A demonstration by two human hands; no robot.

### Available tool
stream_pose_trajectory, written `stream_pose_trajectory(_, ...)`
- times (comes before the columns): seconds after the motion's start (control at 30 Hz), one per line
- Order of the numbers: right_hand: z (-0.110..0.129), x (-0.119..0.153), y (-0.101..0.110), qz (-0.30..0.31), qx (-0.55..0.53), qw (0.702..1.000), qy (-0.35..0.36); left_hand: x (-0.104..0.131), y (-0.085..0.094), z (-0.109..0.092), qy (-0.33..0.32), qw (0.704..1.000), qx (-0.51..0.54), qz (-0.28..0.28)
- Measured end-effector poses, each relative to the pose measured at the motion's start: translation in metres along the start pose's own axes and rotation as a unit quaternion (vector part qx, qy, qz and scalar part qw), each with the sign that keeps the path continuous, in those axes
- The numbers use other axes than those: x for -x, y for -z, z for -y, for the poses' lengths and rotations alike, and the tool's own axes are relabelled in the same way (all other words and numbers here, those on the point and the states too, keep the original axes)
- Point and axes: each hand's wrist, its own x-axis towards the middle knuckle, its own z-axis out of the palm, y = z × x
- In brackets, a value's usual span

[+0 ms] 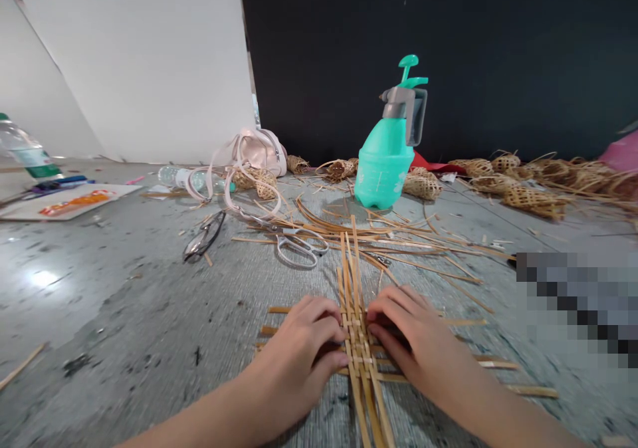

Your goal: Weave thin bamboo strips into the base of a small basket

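A flat weave of bamboo strips (357,341) lies on the grey table, with upright strips crossed by several sideways ones. My left hand (304,348) is at the weave's left edge, its fingers curled and the thumb against the strips. On the right edge, my right hand (419,341) has its fingers bent round the strips, thumb and forefinger near each other. Both hands cover parts of the sideways strips, whose ends stick out beyond them on either side.
Loose strips (399,238), scissors (299,245) and glasses (204,235) lie beyond the hands. A green spray bottle (383,165) stands behind them. Woven pieces (533,202) line the back right; a pink bag (262,152) and a plastic bottle (194,179) are back left.
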Motion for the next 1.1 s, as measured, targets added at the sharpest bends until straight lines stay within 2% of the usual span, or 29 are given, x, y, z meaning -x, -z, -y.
stream_pose_trajectory(0.1,0.001,0.0,0.001,-0.002,-0.006,1.0,-0.001,-0.001,0.0,0.0,-0.002,1.0,0.01,0.001)
stream_pose_trajectory(0.2,0.002,0.0,0.003,0.022,-0.024,0.999,-0.009,-0.001,-0.001,-0.001,-0.008,1.0,0.017,-0.001)
stream_pose_trajectory(0.33,0.004,0.001,0.005,0.032,-0.028,0.999,-0.023,-0.001,-0.001,0.001,0.0,0.998,0.05,-0.027)
stream_pose_trajectory(0.53,0.007,0.004,0.001,0.032,-0.022,0.999,-0.034,-0.008,-0.009,0.002,0.115,0.988,0.068,-0.08)
stream_pose_trajectory(0.63,0.008,0.006,-0.001,0.028,-0.028,0.999,-0.033,-0.011,-0.012,0.001,0.146,0.984,0.06,-0.088)
stream_pose_trajectory(1.1,0.009,0.009,-0.006,-0.017,-0.019,1.0,-0.009,-0.012,-0.012,-0.006,0.142,0.984,0.05,-0.092)
